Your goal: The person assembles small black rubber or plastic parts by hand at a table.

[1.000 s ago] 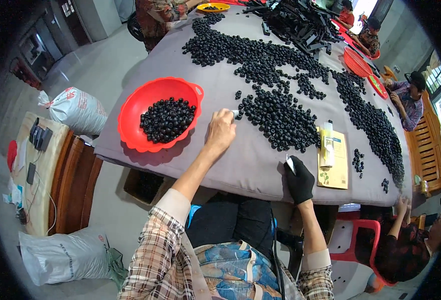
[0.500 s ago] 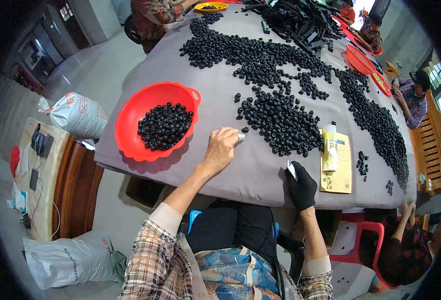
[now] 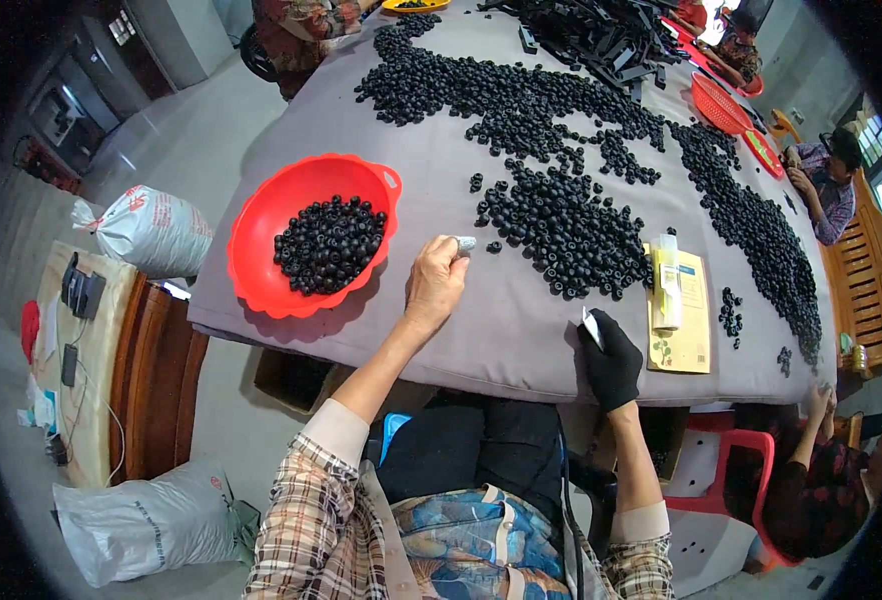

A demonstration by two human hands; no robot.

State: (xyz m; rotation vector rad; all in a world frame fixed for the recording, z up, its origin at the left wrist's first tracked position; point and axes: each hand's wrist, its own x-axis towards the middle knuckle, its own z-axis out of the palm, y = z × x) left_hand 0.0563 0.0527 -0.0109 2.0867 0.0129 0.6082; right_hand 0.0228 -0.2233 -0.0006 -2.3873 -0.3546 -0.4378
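Sorting step: left hand (image 3: 435,282) fingers pinch 1 small pale piece beside black ring pile (image 3: 561,225) on grey surface (image 3: 481,330); gloved right hand (image 3: 611,360) grips white tool. Next needs reach to red bowl (image 3: 261,225).

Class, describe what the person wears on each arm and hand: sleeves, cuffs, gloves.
The left hand is bare. The right hand wears a black glove. Both arms have plaid sleeves in brown and white, pushed back over pale cuffs.
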